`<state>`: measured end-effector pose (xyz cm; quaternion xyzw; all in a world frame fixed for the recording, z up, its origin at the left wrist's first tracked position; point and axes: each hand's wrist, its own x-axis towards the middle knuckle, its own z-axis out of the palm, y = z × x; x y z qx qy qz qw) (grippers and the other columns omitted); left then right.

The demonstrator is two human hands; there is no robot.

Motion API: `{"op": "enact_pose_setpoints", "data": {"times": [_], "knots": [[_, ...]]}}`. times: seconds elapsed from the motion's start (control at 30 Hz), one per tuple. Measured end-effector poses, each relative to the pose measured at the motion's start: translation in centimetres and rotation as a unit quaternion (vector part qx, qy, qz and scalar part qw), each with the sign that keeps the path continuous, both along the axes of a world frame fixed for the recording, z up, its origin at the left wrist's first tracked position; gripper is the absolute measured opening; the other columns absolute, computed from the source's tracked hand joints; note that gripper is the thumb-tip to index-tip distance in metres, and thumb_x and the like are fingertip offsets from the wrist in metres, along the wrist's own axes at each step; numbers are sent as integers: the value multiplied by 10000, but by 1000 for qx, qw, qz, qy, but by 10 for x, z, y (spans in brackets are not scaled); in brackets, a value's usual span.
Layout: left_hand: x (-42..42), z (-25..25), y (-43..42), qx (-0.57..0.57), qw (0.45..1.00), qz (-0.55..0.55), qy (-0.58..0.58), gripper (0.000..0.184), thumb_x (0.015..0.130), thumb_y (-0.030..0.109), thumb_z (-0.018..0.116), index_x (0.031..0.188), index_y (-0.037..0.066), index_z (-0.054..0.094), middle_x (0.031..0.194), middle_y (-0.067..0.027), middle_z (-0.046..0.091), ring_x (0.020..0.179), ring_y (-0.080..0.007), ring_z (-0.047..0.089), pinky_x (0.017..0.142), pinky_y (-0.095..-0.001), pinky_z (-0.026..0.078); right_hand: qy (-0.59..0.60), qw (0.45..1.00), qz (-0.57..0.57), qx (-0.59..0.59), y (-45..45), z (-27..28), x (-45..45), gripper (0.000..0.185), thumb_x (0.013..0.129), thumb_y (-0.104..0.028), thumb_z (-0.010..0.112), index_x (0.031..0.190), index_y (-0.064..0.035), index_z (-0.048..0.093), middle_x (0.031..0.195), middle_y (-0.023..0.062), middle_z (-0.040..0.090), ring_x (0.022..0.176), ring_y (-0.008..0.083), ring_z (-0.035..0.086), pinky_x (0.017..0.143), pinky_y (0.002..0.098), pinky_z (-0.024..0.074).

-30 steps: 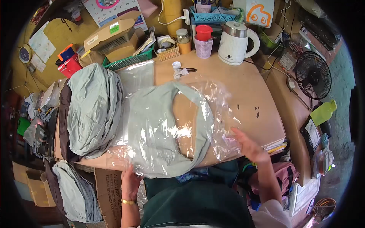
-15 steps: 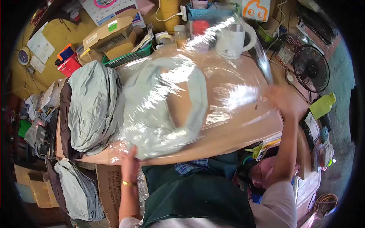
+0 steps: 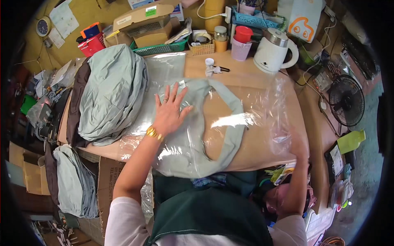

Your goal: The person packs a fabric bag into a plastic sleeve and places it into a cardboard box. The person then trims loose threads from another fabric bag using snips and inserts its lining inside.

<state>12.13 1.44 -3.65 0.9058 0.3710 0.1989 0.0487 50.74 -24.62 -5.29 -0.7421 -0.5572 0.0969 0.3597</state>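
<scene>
A pale grey-green cloth piece [image 3: 234,135] with a broad loop at its right, perhaps a cloth bag with its strap, lies flat on the tan table. Over it spreads a clear plastic sheet or bag [image 3: 273,119], shiny and wrinkled at the right. My left hand [image 3: 169,107] presses flat on the plastic above the cloth's left part, fingers spread, holding nothing. At the table's right front, my right hand [image 3: 298,143] is smeared by motion beside the plastic's right end; whether it grips the plastic does not show.
A heap of grey-green cloth [image 3: 113,92] sits at the left of the table. Along the back stand a green basket [image 3: 160,48], a jar [image 3: 221,39], a lilac cup [image 3: 241,50] and a white kettle [image 3: 269,55]. A black fan [image 3: 347,100] stands at the right.
My left hand has moved from the table's front edge up onto the plastic and lies flat. The raised plastic has come down over the cloth. My right hand has moved down toward the front.
</scene>
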Motion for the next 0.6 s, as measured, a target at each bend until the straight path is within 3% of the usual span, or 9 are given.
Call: {"op": "enact_pose_setpoints", "data": {"times": [0.07, 0.13, 0.27, 0.33, 0.37, 0.43, 0.47, 0.53, 0.6], "knots": [[13, -49, 25, -28, 985, 87, 147, 720, 908, 559, 478, 1489, 171, 304, 1563, -155, 225, 1444, -393, 160, 1108, -658, 99, -140, 988, 12, -57, -5, -9, -4, 194, 865, -193, 590, 934, -30, 666, 891, 144, 684, 859, 245, 653, 777, 333, 498], [12, -45, 30, -41, 986, 71, 146, 737, 901, 583, 469, 1493, 180, 298, 1564, -155, 224, 1444, -394, 159, 1105, -662, 102, 25, 954, 76, -289, -7, -2, -9, 178, 790, -219, 664, 852, -52, 666, 797, 157, 668, 796, 299, 660, 731, 384, 513], [4, -51, 38, -51, 987, 51, 145, 761, 900, 612, 445, 1508, 190, 267, 1572, -157, 202, 1448, -392, 151, 1106, -657, 111, 40, 972, -33, -230, -21, 2, 1, 170, 761, -223, 702, 789, -62, 656, 711, 145, 646, 752, 289, 668, 690, 402, 516], [-1, -52, 36, -40, 989, 47, 136, 767, 902, 604, 457, 1516, 197, 245, 1575, -153, 193, 1453, -389, 139, 1111, -648, 108, -172, 952, -193, -164, -26, 16, 13, 181, 731, -194, 741, 822, -65, 653, 769, 141, 662, 738, 257, 661, 682, 387, 515], [-3, -54, 35, -33, 994, 44, 90, 759, 911, 595, 453, 1520, 197, 235, 1580, -150, 181, 1454, -388, 134, 1115, -643, 100, -172, 951, -196, -163, -27, 21, 17, 181, 731, -194, 741, 822, -65, 653, 769, 141, 662, 738, 257, 661, 682, 387, 515], [0, -43, 28, -23, 998, 38, 45, 752, 920, 585, 449, 1524, 198, 226, 1584, -147, 170, 1455, -388, 130, 1119, -638, 93, -338, 907, -241, -62, -23, 35, 19, 167, 746, -132, 736, 859, -48, 645, 838, 141, 673, 735, 254, 656, 679, 382, 516], [1, -37, 25, -13, 999, 35, 15, 744, 928, 574, 443, 1526, 192, 217, 1587, -150, 154, 1456, -389, 126, 1121, -635, 84, -338, 907, -244, -61, -17, 44, 17, 167, 746, -132, 736, 859, -48, 645, 838, 141, 673, 735, 254, 656, 679, 382, 516], [8, -8, 12, -8, 999, 30, -11, 737, 937, 563, 436, 1529, 187, 209, 1590, -153, 138, 1456, -391, 123, 1124, -631, 75, -38, 985, -101, 133, 11, 80, -26, 144, 810, -72, 688, 920, 1, 631, 811, 122, 664, 780, 216, 667, 713, 333, 513], [13, 15, 1, -30, 999, 4, 31, 718, 957, 543, 409, 1534, 177, 187, 1593, -163, 114, 1457, -395, 114, 1121, -640, 61, 46, 997, 11, 66, 39, 95, -67, 154, 857, -130, 658, 923, 8, 634, 816, 128, 669, 757, 226, 672, 712, 330, 516]]}}
